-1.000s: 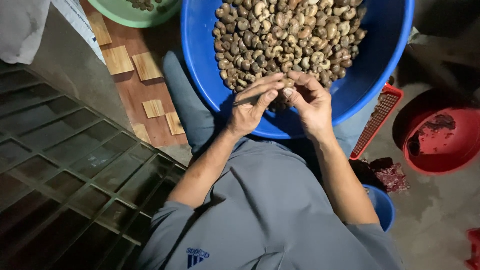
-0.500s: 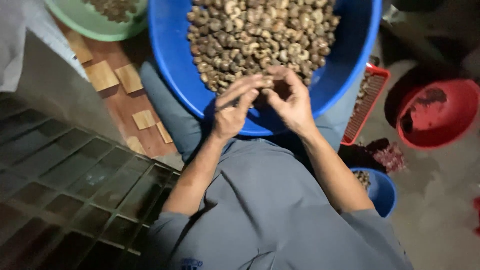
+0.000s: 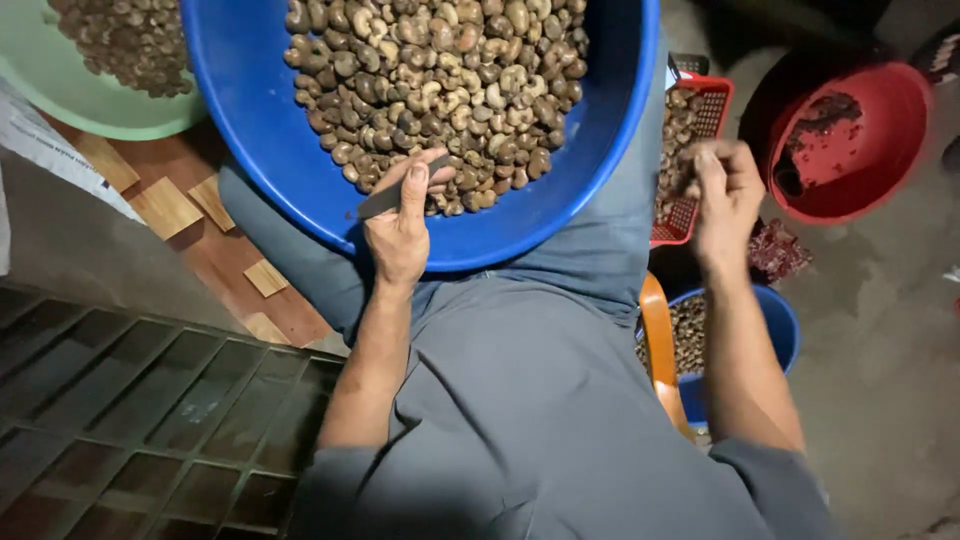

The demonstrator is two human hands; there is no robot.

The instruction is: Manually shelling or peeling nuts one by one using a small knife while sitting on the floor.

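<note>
A big blue basin [image 3: 250, 170] full of brown cashew nuts [image 3: 440, 80] rests on my lap. My left hand [image 3: 400, 225] sits at the basin's near rim, closed around a small dark blade [image 3: 385, 200] with the forefinger stretched along it. My right hand [image 3: 725, 195] has swung out to the right and hovers over a red slotted basket [image 3: 700, 150] that holds nuts; its fingers are pinched together, and whether a nut is in them I cannot make out.
A red bowl [image 3: 860, 150] with dark scraps stands at the far right. A smaller blue bowl [image 3: 780, 330] of nuts sits under my right forearm. A green basin [image 3: 70, 100] of nuts is at the top left, above wooden floor tiles [image 3: 165, 205]. A dark grate [image 3: 130, 420] fills the lower left.
Both hands were together at the basin's near rim working on one nut. Now the right hand has moved right to the red basket, while the left stays at the basin with the blade.
</note>
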